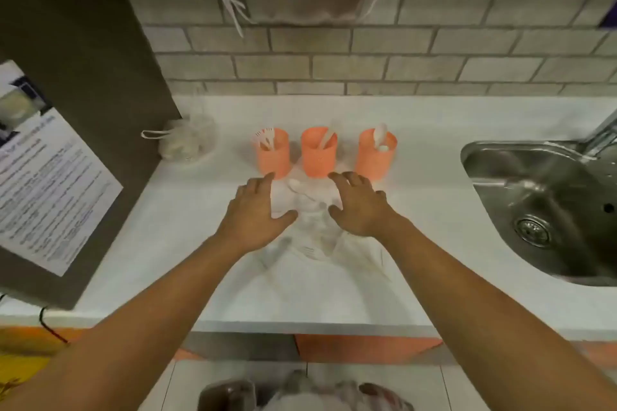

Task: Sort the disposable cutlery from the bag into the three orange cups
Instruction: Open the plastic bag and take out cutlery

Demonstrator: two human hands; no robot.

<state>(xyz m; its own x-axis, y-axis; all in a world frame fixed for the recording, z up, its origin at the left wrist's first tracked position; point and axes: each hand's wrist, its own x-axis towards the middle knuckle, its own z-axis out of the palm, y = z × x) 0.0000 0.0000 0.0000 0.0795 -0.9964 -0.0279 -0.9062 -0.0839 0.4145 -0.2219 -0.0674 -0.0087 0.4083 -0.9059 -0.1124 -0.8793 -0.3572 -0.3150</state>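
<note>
Middle of the frame: the left hand (257,207) and right hand (359,207) lie palm down on the clear bag (310,243), fingers spread, gripping nothing. Blurred white cutlery (295,184) shows between them. Just above, on the white counter (167,210), stand the left cup (272,157) with forks (267,140), the middle cup (319,158) and the right cup (375,160) with spoons (380,137)

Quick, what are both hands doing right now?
Left hand: open, fingers spread on the clear bag.
Right hand: open, on the bag too, holding nothing.
</note>
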